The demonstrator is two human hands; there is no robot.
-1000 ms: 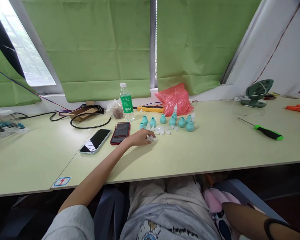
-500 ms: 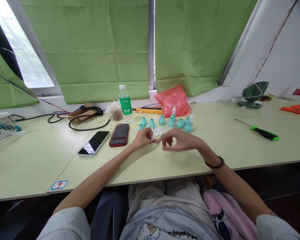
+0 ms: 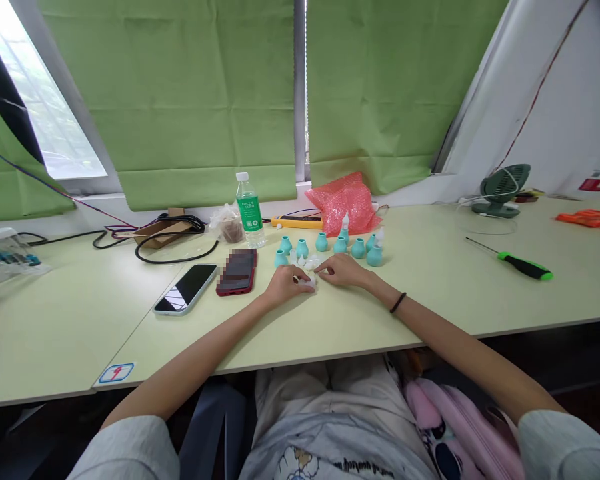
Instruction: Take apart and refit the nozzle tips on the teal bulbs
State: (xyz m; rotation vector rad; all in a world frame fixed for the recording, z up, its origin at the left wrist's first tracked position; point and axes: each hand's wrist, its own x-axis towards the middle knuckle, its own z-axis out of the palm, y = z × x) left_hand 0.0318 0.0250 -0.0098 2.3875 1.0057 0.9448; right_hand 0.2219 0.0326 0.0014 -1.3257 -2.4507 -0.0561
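Note:
My left hand [image 3: 285, 285] rests on the pale green table [image 3: 430, 293] with its fingers curled round a small clear plastic piece [image 3: 307, 284]. Just to its right, my right hand [image 3: 341, 271] lies on the table, its fingertips touching the same scatter of small clear plastic parts [image 3: 307, 262]. Behind both hands stands a row of several small teal bulbs [image 3: 358, 248]; two of them carry white pointed tips. Whether the right fingers hold a piece is hidden.
A red phone [image 3: 237, 271] and a light blue phone [image 3: 187, 287] lie left of my hands. Behind are a water bottle [image 3: 249, 211], pink bubble wrap [image 3: 344, 201], black cables [image 3: 173, 235] and a cardboard piece. A green-handled screwdriver [image 3: 523, 265] and a fan [image 3: 503, 192] sit far right.
My right hand came up from below the table, reached over it and now rests beside the left hand. The left hand stayed at the clear parts.

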